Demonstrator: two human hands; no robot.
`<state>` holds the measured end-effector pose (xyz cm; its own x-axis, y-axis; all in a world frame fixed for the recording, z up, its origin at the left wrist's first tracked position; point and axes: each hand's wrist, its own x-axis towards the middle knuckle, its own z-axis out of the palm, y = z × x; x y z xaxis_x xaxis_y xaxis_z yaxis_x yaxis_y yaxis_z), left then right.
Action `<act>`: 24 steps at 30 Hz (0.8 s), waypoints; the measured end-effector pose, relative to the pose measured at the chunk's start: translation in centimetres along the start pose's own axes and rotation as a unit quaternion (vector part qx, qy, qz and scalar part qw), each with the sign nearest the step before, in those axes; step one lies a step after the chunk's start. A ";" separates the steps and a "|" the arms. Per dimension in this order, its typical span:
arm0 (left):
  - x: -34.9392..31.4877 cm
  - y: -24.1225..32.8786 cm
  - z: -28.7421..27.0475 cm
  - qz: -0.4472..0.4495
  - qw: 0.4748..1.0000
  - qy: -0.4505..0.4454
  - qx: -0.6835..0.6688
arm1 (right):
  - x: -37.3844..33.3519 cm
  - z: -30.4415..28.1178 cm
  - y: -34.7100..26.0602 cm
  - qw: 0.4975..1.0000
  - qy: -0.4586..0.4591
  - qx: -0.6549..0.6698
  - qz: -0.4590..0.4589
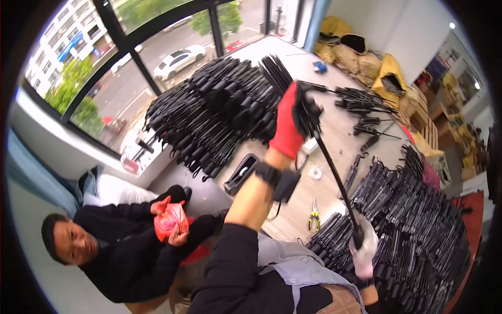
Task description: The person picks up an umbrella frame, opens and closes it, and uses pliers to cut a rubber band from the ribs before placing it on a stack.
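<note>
A black folding-umbrella frame (334, 166) with no cloth on it slants between my two hands. My left hand (286, 124), in a red glove, is closed around its ribbed upper end; dark ribs partly hide the fingers. Lower and to the right, my right hand (365, 250), in a pale glove, grips the black handle end. Below the shaft, yellow-handled pliers (314, 219) lie on the table (285, 222). A white tape roll (315, 172) sits close to the shaft.
Umbrella frames form a big pile (209, 110) at the far left and another pile (413, 230) at the right. Loose frames (366, 102) lie toward the back. A seated person (120, 246) at left holds a red plastic bag (170, 221). Yellow sacks (389, 78) stand beyond the table.
</note>
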<state>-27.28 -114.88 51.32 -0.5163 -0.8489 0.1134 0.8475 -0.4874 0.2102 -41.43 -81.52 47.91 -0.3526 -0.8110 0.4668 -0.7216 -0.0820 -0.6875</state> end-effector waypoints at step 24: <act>-11.2 -9.1 -4.8 -0.283 0.839 -0.067 0.460 | 13.8 -3.4 -1.2 0.945 -0.244 -0.217 -0.034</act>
<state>-28.58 -101.92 43.44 -0.8656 -0.4736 -0.1628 0.0389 -0.3878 0.9209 -47.44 -90.67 57.08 -0.0566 -0.9916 0.1166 -0.9461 0.0160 -0.3235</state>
